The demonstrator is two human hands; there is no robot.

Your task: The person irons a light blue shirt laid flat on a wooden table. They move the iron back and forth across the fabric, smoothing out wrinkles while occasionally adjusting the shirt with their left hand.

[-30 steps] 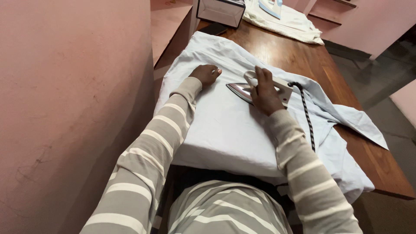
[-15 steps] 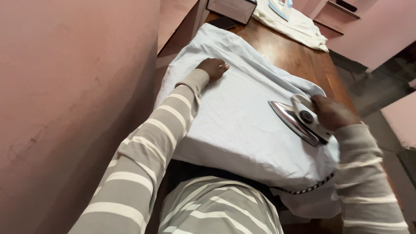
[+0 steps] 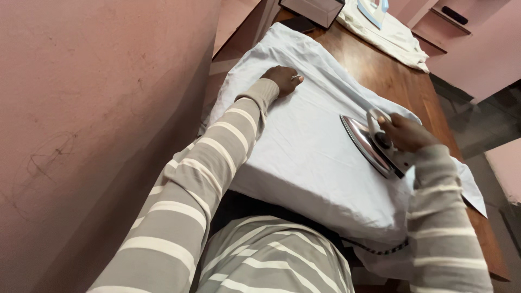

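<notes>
The left hand [image 3: 283,78] lies curled, knuckles up, on the far left part of a pale blue cloth [image 3: 304,157], its fingers folded under and pressing the fabric flat; it holds nothing. The right hand [image 3: 404,133] is closed around the handle of an electric iron [image 3: 374,144], which sits near the right edge of the cloth, tipped up on its side so that its shiny metal soleplate faces left toward the open stretch of fabric. The two hands are well apart, with a broad, lightly creased area of the cloth between them. Both arms wear sleeves of grey with cream stripes, and the same striped clothing shows at the bottom of the view. The cloth is spread over a wooden table [image 3: 396,76], draping past the near edge and off the right side, where a loose corner hangs. A black-and-white braided cord [image 3: 380,250] runs along the near right edge of the cloth, below the iron. At the far end of the table lies a crumpled cream cloth [image 3: 391,35] with a second, light blue and white iron [image 3: 374,10] resting on it, and just left of that stands a box [image 3: 313,8] with a dark face. A pink wall [image 3: 97,119] fills the left side.
</notes>
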